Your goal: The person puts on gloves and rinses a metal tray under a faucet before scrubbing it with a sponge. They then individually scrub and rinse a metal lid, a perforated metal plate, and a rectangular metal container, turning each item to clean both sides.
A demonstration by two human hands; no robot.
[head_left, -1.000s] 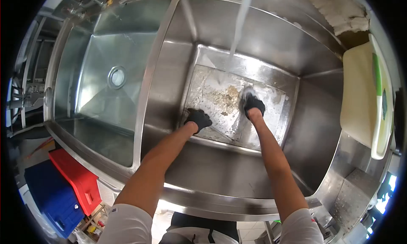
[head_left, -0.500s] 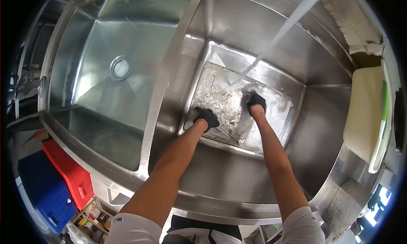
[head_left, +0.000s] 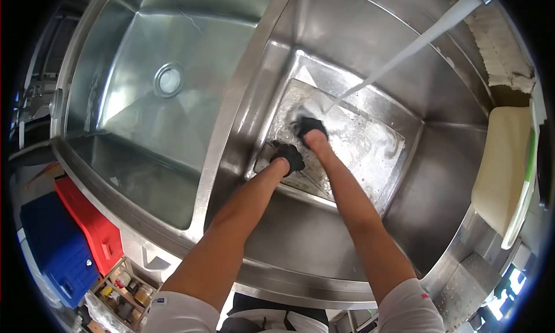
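My right hand [head_left: 311, 129], in a black glove, is closed on a greyish scouring pad [head_left: 299, 125], blurred by motion. It presses the pad onto a flat metal tray [head_left: 370, 154] lying in the right sink basin. My left hand [head_left: 288, 158], also black-gloved, is closed at the tray's near left edge; its fingers are partly hidden. A thin dark rod or edge line runs from beside it toward the lower right. From the upper right, a water stream [head_left: 399, 58] falls onto the tray just beyond my right hand, leaving it wet and foamy.
The left basin [head_left: 191, 102] has a round drain [head_left: 169, 80]. A metal divider [head_left: 231, 113] separates the two basins. On the right stands a cream-coloured board or container [head_left: 500, 159]. Blue [head_left: 58, 246] and red [head_left: 89, 223] lidded bins are at lower left, near a shelf of small items.
My right hand has moved left across the tray with the pad, closer to my left hand. My left hand stays at the tray edge. The view has shifted slightly.
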